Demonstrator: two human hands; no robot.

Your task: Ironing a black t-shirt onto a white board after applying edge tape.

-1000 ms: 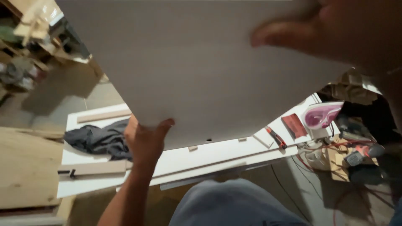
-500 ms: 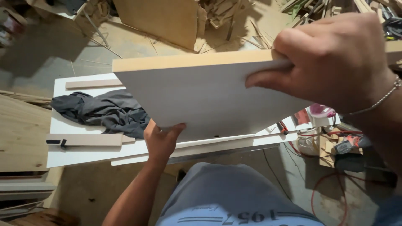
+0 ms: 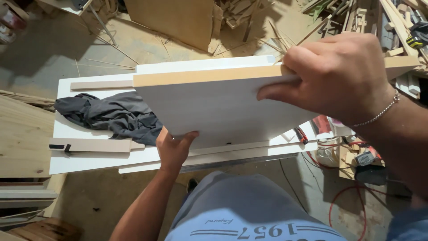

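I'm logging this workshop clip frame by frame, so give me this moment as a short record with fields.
setting: workshop, floor strewn with wood offcuts
held thing: white board with a bare wood edge, tilted above the white tabletop
left hand: grips the board's lower edge from beneath
right hand: clamps the board's upper edge; chain bracelet on the wrist
on the tabletop: dark cloth, wooden strip
floor at right: red cable
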